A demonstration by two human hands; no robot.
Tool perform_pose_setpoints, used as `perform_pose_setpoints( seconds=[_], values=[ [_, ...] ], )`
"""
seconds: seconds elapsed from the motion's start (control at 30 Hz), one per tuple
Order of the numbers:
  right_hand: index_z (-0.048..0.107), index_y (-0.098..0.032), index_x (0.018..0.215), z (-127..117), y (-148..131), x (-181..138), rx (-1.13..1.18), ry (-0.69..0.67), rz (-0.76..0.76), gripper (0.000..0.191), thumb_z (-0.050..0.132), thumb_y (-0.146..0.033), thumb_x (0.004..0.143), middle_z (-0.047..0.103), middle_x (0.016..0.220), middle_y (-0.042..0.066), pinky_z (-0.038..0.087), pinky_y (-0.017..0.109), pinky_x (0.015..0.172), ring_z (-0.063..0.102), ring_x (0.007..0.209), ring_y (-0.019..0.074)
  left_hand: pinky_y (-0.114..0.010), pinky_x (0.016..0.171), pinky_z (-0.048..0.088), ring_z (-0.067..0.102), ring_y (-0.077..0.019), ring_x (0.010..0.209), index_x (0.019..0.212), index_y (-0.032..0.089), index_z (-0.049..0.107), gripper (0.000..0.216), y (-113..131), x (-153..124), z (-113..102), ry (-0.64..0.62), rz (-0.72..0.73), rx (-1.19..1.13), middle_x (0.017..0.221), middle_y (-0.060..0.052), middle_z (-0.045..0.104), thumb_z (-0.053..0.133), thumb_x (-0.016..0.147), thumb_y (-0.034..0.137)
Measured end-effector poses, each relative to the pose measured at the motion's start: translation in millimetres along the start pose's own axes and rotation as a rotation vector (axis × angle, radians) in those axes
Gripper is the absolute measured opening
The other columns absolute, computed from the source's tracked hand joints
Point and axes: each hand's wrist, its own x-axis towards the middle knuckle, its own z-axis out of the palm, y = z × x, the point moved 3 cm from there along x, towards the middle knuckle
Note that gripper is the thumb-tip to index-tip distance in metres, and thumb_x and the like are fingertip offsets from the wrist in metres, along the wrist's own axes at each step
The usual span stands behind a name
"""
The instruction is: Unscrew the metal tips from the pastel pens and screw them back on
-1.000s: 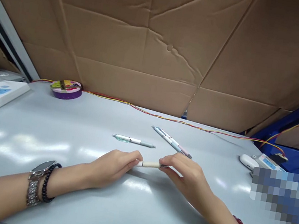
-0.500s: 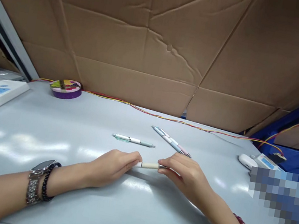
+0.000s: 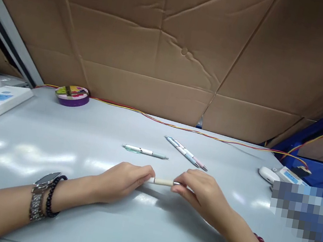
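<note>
I have the slender, seemingly plastic cream-and-white pen (image 3: 163, 182) over the glossy grey counter (image 3: 85, 224), left hand (image 3: 128, 181) and right hand (image 3: 200, 187) pinching opposite ends; looks assembled, not yet released, remainder unclear.

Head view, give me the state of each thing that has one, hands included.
Cream pen: held nearly level.
Left hand: closed on its white end.
Right hand: pinching its silver end.
Green pen: lying flat, untouched.
Blue pen: lying alongside pink pen.
Purple round box: seemingly closed.
Wires: uncoiled.
Cardboard: creased.
</note>
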Motion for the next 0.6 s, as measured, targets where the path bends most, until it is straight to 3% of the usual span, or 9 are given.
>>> perform_pose_setpoints(
  seconds=[0.07,0.17,0.23,0.37,0.5,0.6],
  values=[
    [0.056,-0.017,0.067,1.2,-1.0,0.0,-0.017,-0.043,0.000,0.047,0.028,-0.040,0.098,0.052,0.051,0.000,0.035,0.025,0.046,0.048,0.046,0.0123,-0.020,0.052,0.032,0.044,-0.0126,0.054,0.090,0.022,0.048,0.024,0.6,-0.3,0.7,-0.009,0.015,0.018,0.065,0.003,0.049,0.025,0.093,0.021],
    [0.059,-0.017,0.090,0.3,-2.1,0.0,0.022,-0.067,0.010,0.038,0.034,-0.045,0.095,0.062,0.067,0.003,0.042,0.026,0.055,0.057,0.060,0.0141,-0.021,0.052,0.032,0.044,-0.0130,0.053,0.093,0.021,0.049,0.024,0.7,-0.7,0.7,-0.001,-0.001,0.021,0.063,0.003,0.049,0.025,0.092,0.020],
    [0.057,-0.017,0.096,-1.3,-2.4,0.0,0.031,-0.044,0.013,0.031,0.040,-0.042,0.094,0.064,0.074,0.004,0.043,0.026,0.059,0.058,0.064,0.0143,-0.021,0.051,0.032,0.043,-0.0131,0.052,0.093,0.021,0.049,0.025,0.8,-0.9,0.4,0.010,-0.016,0.020,0.062,0.004,0.048,0.025,0.092,0.019],
    [0.055,-0.017,0.071,-1.2,-1.9,-0.1,-0.031,-0.050,0.002,0.044,0.030,-0.040,0.097,0.055,0.055,0.000,0.034,0.025,0.048,0.048,0.049,0.0122,-0.020,0.053,0.032,0.045,-0.0126,0.054,0.093,0.022,0.050,0.024,1.8,-0.8,0.9,-0.010,0.014,0.034,0.065,0.003,0.051,0.025,0.093,0.020],
    [0.055,-0.016,0.080,1.0,-1.8,-1.1,-0.041,-0.120,0.032,0.046,0.025,-0.047,0.097,0.058,0.061,0.002,0.034,0.025,0.051,0.051,0.053,0.0131,-0.020,0.052,0.032,0.044,-0.0123,0.053,0.093,0.021,0.049,0.025,0.2,-0.9,1.1,-0.010,0.001,0.025,0.064,0.004,0.050,0.024,0.094,0.020],
    [0.051,-0.018,0.068,2.8,-3.2,-1.8,-0.102,-0.170,0.036,0.050,0.019,-0.043,0.098,0.052,0.053,0.000,0.030,0.025,0.049,0.044,0.046,0.0123,-0.020,0.053,0.033,0.046,-0.0125,0.054,0.093,0.021,0.049,0.024,0.1,-1.4,1.9,-0.007,0.019,0.033,0.066,0.003,0.052,0.025,0.094,0.020]
  ],
)
